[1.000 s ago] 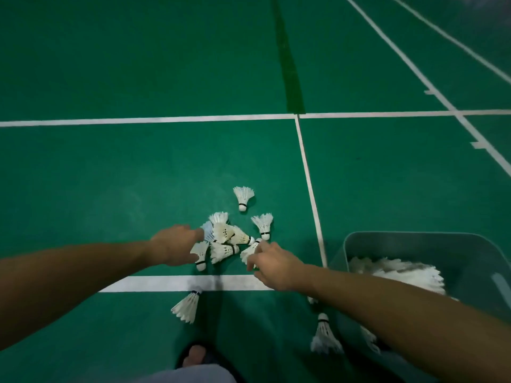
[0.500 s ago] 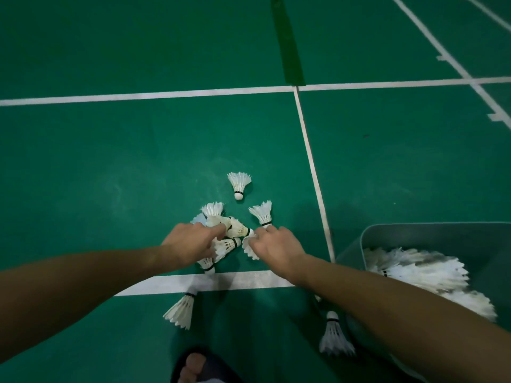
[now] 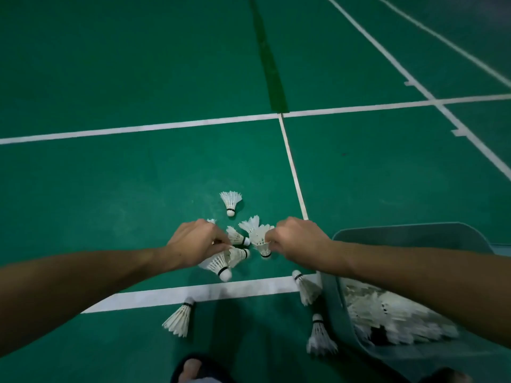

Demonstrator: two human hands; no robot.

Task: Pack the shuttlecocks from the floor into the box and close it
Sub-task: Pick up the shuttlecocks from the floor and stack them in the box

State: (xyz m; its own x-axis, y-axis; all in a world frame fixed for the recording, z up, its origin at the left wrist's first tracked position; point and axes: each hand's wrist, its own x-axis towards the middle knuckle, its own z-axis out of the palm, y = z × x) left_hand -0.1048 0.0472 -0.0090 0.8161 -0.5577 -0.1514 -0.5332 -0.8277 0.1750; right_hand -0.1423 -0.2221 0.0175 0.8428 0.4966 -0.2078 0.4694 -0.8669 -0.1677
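White feather shuttlecocks lie clustered on the green court floor. My left hand (image 3: 193, 246) grips a bunch of shuttlecocks (image 3: 219, 264) with corks pointing toward me. My right hand (image 3: 300, 240) pinches a shuttlecock (image 3: 261, 239) by its feathers, another behind it. One small shuttlecock (image 3: 237, 235) lies between the hands. A lone one (image 3: 231, 201) rests farther off. More lie nearer me: one (image 3: 179, 319) below the white line, two (image 3: 307, 288) (image 3: 319, 337) beside the box. The grey plastic box (image 3: 334, 299) at lower right holds a heap of shuttlecocks (image 3: 387, 313).
White court lines (image 3: 193, 295) cross the floor in front of me and farther away. A dark green seam (image 3: 269, 64) runs up the court. My foot in a dark sandal (image 3: 192, 367) shows at the bottom edge.
Both hands have closed on shuttlecocks from the cluster. The left has gathered a bunch and the right has pulled one toward the box side. The camera has tilted, so the box looks nearer.
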